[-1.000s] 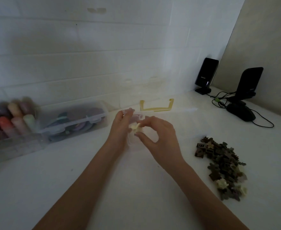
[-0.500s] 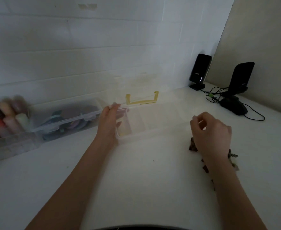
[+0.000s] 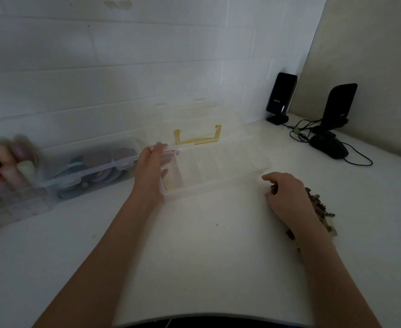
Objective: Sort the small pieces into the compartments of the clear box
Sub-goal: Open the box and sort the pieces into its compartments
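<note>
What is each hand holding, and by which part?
The left hand holds the clear box by its left end. The right hand is on the pieces; grip unclear.

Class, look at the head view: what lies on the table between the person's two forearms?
Bare white table, only a tiny dark speck, between left hand and right hand forearms.

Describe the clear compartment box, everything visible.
The clear compartment box is see-through plastic, long and shallow, lying flat on the white table near the wall. Its lid stands open at the back, a yellow handle showing on it. Thin dividers split the tray into compartments; a little yellow shows in the leftmost one, the rest are too faint to judge. The left hand holds its left end, fingers over the rim. The right hand is apart from it.
</note>
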Tool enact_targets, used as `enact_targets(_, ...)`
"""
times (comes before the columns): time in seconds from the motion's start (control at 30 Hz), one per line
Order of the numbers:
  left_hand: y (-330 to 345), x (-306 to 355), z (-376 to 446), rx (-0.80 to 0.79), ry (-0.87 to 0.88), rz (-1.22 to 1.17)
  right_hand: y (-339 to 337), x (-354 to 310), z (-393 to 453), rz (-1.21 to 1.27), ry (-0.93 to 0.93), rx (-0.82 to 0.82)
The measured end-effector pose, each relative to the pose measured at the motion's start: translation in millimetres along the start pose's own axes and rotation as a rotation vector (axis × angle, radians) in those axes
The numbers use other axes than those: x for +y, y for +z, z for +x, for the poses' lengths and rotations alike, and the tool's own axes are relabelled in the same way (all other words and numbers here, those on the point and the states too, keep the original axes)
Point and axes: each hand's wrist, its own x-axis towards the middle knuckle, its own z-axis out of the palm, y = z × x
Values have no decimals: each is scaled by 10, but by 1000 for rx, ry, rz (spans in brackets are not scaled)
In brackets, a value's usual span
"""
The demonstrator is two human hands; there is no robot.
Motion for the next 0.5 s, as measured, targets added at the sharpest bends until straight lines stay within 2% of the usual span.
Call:
enact_targets(0.27,19,7,-12,3,2,10,0,-109,-15,264,-91,91)
enact_targets(0.4,-36,12,-4,-25,-19,-29,-40,-142,-12,280,-169,85)
enact_targets(0.5,-64,34,12,-20,-19,-45,-70,-170,-34,385,-198,84)
